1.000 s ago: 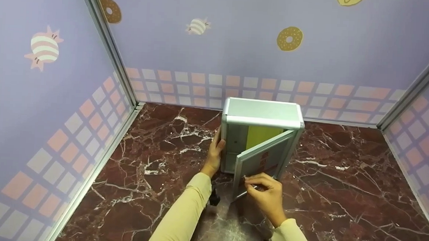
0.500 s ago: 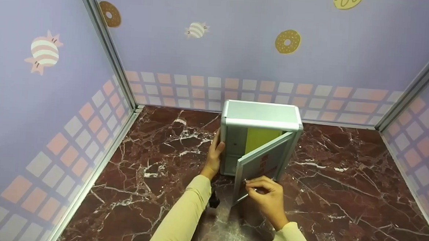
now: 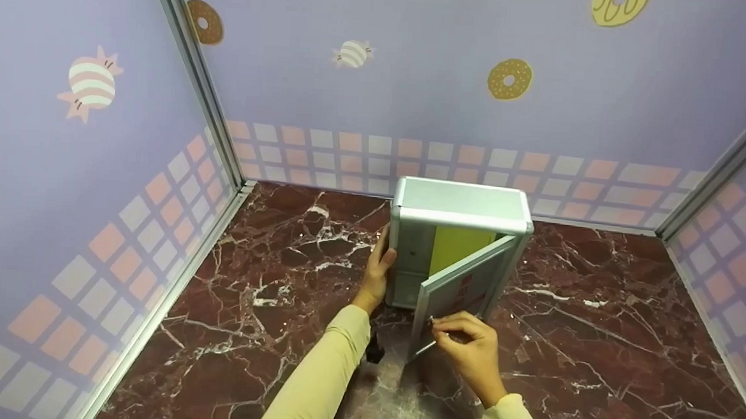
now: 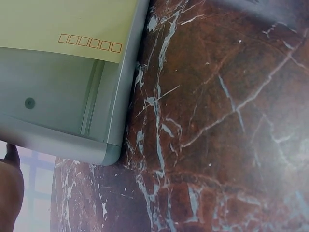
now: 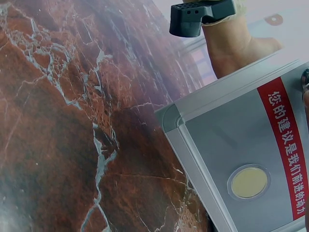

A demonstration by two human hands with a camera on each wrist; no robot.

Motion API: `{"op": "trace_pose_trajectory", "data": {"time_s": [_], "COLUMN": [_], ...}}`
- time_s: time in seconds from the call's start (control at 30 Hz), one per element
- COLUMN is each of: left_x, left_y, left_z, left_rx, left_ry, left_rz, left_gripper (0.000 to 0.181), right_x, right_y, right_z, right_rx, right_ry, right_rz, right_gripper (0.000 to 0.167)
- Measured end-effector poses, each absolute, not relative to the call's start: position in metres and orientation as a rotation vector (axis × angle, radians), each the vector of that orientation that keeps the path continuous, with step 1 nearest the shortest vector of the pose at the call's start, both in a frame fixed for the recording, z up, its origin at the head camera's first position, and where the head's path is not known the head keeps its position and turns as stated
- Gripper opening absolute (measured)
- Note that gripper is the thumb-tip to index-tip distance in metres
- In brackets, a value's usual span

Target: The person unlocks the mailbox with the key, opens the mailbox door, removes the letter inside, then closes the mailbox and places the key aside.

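Observation:
A silver-grey suggestion box (image 3: pixel 463 198) stands upright on the surface, its hinged front door (image 5: pixel 217 140) ajar. A red strip (image 5: pixel 285 145) with white Chinese characters runs across this door. Inside leans a yellow envelope (image 4: pixel 72 24) with red postcode squares. My left hand (image 3: pixel 376 277) grips the box's left side, thumb at the front edge. At the door's free edge, my right hand (image 3: pixel 471 349) pinches a small metal piece (image 3: pixel 430 322) at the round lock (image 5: pixel 305 79). The fingers mostly hide that piece, and whether it is a key is unclear.
Dark red marbled tabletop (image 3: pixel 293 263) lies under and around the box. Close behind the box rises a purple patterned wall (image 3: pixel 417 97). Metal-framed panels (image 3: pixel 61 187) stand at both sides.
The whole head view has shifted slightly, so box and hands appear a little lower and farther right. The door's angle looks about the same, and both hands keep their holds.

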State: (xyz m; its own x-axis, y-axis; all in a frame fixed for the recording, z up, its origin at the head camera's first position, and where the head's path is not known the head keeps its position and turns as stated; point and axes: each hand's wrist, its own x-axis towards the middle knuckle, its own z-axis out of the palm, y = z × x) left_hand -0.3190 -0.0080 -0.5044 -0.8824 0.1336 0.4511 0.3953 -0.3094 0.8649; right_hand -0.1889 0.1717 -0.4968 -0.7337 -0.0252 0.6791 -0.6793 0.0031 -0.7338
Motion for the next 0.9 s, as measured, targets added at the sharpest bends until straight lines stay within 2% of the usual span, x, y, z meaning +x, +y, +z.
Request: {"op": "trace_pose_trajectory", "data": {"time_s": [0.27, 0.73, 0.9], "left_x": [-0.319, -0.317, -0.317], "left_y": [-0.007, -0.007, -0.009], "left_z": [-0.504, -0.506, -0.503], "left_rx": [-0.697, -0.668, -0.661], "left_ry": [-1.697, -1.731, -1.762], "left_rz": [-2.341, -2.346, -2.313], "left_gripper": [0.095, 0.104, 0.105], "right_x": [-0.189, -0.189, -0.186], "right_y": [0.175, 0.186, 0.187], "right_z": [-0.496, -0.509, -0.502], "right_rx": [0.762, 0.782, 0.782], "right_ry": [-1.792, -1.792, -1.808], "right_rz": [1.813, 1.856, 1.863], "right_gripper": [0.021, 0.027, 0.023]}}
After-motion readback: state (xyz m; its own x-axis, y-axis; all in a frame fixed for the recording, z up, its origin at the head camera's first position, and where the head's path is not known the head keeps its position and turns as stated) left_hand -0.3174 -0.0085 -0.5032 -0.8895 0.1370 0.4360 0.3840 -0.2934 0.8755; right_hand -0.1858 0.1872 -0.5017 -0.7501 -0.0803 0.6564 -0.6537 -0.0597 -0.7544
